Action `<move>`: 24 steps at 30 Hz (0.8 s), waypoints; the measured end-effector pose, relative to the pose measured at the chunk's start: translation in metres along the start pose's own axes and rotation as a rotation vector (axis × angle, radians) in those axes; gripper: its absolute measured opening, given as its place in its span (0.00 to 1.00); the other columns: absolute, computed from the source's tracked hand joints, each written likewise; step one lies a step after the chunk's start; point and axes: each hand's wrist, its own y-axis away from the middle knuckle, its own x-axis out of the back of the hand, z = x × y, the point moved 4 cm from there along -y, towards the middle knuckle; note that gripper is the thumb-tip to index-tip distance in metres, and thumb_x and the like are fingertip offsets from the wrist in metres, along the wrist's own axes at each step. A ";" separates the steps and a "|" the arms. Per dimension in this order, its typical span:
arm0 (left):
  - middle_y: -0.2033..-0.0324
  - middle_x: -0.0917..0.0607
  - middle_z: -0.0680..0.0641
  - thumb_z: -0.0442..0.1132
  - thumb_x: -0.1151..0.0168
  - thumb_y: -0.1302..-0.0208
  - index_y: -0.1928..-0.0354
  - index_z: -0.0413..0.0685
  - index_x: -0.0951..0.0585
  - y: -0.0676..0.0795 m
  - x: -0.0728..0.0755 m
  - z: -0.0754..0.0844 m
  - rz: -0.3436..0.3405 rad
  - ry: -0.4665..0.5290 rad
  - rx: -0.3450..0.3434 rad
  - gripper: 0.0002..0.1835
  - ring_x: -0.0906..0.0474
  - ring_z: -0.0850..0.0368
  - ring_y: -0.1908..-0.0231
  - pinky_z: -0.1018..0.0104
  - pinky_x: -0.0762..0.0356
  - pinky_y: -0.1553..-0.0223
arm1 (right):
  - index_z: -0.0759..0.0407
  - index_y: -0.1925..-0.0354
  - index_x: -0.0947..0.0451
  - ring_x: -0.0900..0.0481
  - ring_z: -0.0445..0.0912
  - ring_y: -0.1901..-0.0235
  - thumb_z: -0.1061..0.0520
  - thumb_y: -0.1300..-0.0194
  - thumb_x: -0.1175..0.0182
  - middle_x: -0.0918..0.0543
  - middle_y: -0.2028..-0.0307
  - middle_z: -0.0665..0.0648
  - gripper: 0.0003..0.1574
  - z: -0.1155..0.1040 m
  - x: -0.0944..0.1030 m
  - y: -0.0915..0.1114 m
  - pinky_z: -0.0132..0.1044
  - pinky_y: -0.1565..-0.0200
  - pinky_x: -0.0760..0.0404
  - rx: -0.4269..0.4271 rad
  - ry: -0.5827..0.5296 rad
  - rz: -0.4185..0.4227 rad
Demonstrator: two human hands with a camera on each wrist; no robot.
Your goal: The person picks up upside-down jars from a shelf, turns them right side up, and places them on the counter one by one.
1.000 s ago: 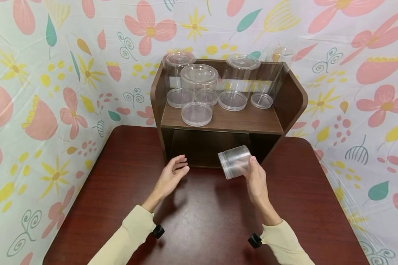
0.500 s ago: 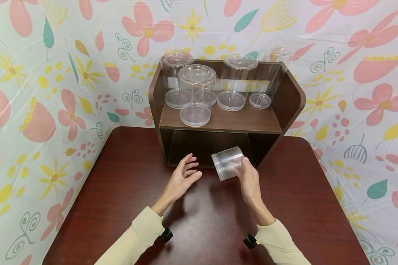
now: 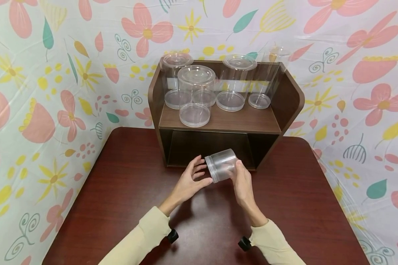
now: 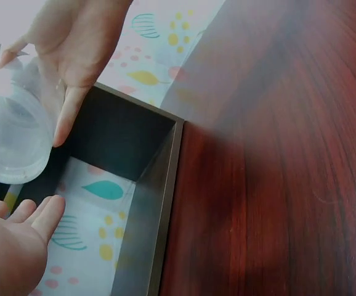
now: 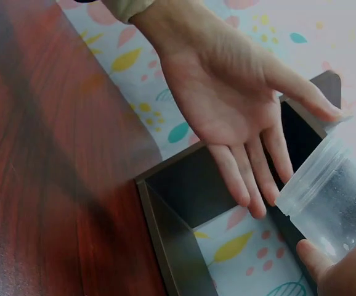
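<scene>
A small clear plastic jar point(image 3: 221, 165) is held tilted on its side above the table, in front of the shelf unit. Its ridged, lid-like end points left. My right hand point(image 3: 243, 186) grips the other end from the right, fingers and thumb around the wall. My left hand point(image 3: 189, 182) is raised at the ridged end, its thumb and fingers spread on either side of it. In the right wrist view the left palm point(image 5: 224, 95) faces up with fingers extended, the thumb tip at the jar's point(image 5: 341, 197) rim. Whether it presses there I cannot tell.
A brown two-level shelf unit point(image 3: 219, 123) stands at the back of the dark red table point(image 3: 136, 154). Several clear, lidded cylinder jars, one a front jar point(image 3: 195, 115) and one a narrow tall jar point(image 3: 259, 101), stand on its upper board. Floral cloth point(image 3: 86, 48) hangs behind.
My right hand has carried the jar leftward. My left hand has moved right, and its fingers now reach the jar's ridged end.
</scene>
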 end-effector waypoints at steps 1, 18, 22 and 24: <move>0.27 0.34 0.39 0.35 0.26 0.37 0.20 0.45 0.45 0.000 -0.001 0.000 -0.003 0.004 0.001 0.49 0.31 0.41 0.31 0.45 0.30 0.32 | 0.80 0.38 0.31 0.19 0.44 0.49 0.44 0.15 0.58 0.19 0.52 0.53 0.37 0.001 -0.001 0.001 0.38 0.39 0.21 -0.002 -0.003 0.001; 0.33 0.27 0.36 0.31 0.28 0.38 0.20 0.43 0.46 -0.005 -0.010 -0.001 0.009 0.049 0.009 0.49 0.23 0.41 0.39 0.58 0.21 0.41 | 0.77 0.36 0.29 0.20 0.42 0.50 0.46 0.14 0.60 0.19 0.49 0.56 0.35 0.004 -0.006 0.004 0.34 0.42 0.21 -0.022 0.144 -0.035; 0.33 0.29 0.37 0.31 0.28 0.38 0.19 0.42 0.46 -0.005 -0.008 0.002 0.037 0.041 0.002 0.49 0.22 0.42 0.40 0.60 0.20 0.43 | 0.73 0.32 0.29 0.23 0.41 0.47 0.48 0.14 0.61 0.20 0.43 0.63 0.33 0.001 -0.001 0.002 0.29 0.44 0.24 -0.037 0.282 -0.014; 0.32 0.31 0.39 0.31 0.28 0.38 0.19 0.43 0.45 -0.005 -0.006 0.004 0.046 0.019 -0.009 0.49 0.23 0.43 0.40 0.59 0.21 0.42 | 0.72 0.30 0.31 0.24 0.41 0.45 0.49 0.14 0.60 0.23 0.38 0.67 0.32 -0.002 0.002 0.000 0.28 0.45 0.25 -0.027 0.313 -0.006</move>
